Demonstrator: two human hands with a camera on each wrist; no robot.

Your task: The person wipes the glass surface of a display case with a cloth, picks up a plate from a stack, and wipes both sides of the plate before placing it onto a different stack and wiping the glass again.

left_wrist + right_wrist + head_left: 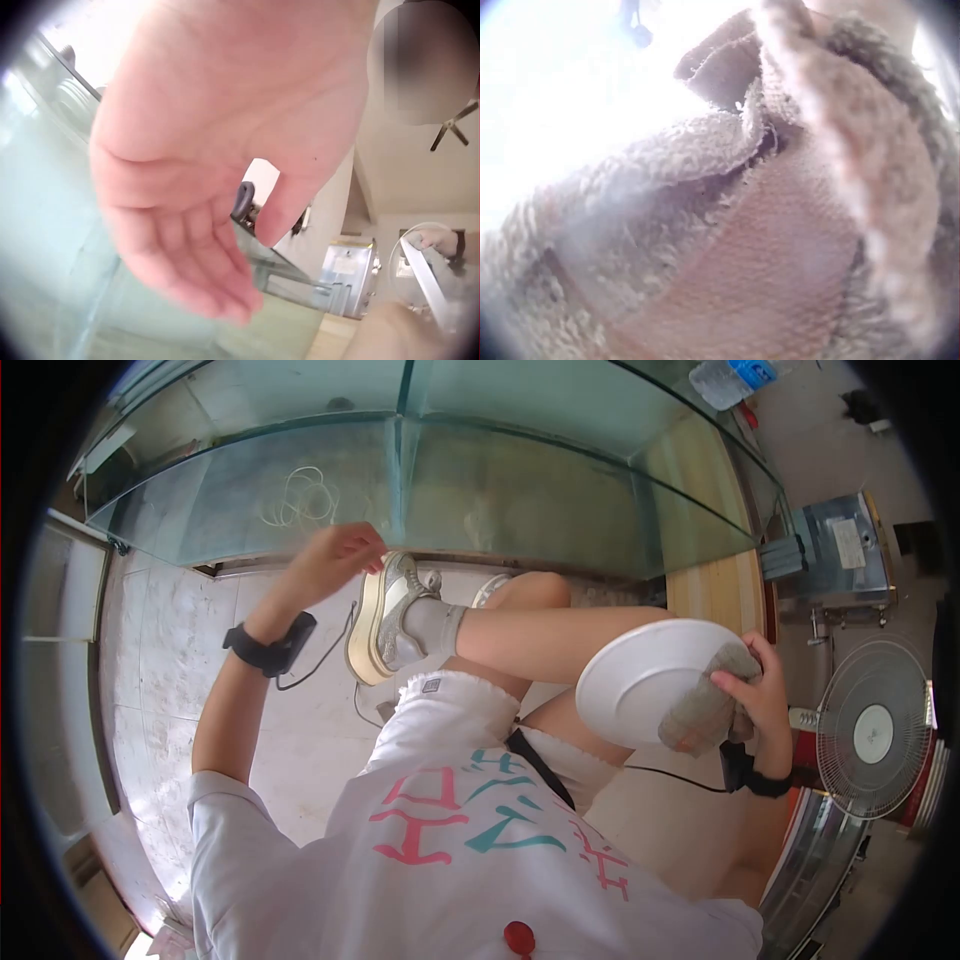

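White plate is held to the right of the middle, by the person's bent leg, tilted up rather than flat: from the left wrist it shows almost edge-on. A grey terry cloth covers its right part, and the right hand grips the cloth there, thumb on the near face, the other fingers mostly hidden. I cannot tell how much of the plate is pinched through the cloth, nor whether the plate touches the leg. Looped pile and a smoother pinkish patch fill the right wrist view, bunched in loose folds.

Judging by how cloth and plate meet, this looks like wiping. Doing it well calls for a flat pad of cloth rather than bunched folds, even pressure from rim to centre, and a sure hold, since no hand shows at the plate's left side and it could swing or slip. The left hand would serve best steadying that bare rim. It hangs well apart on the left, near the raised sneaker, palm bare, fingers loosely bent, holding nothing; whether it brushes the shoe is unclear.

Farther off, a glass tank spans the scene. A fan stands on the right, with a steel box beyond it.
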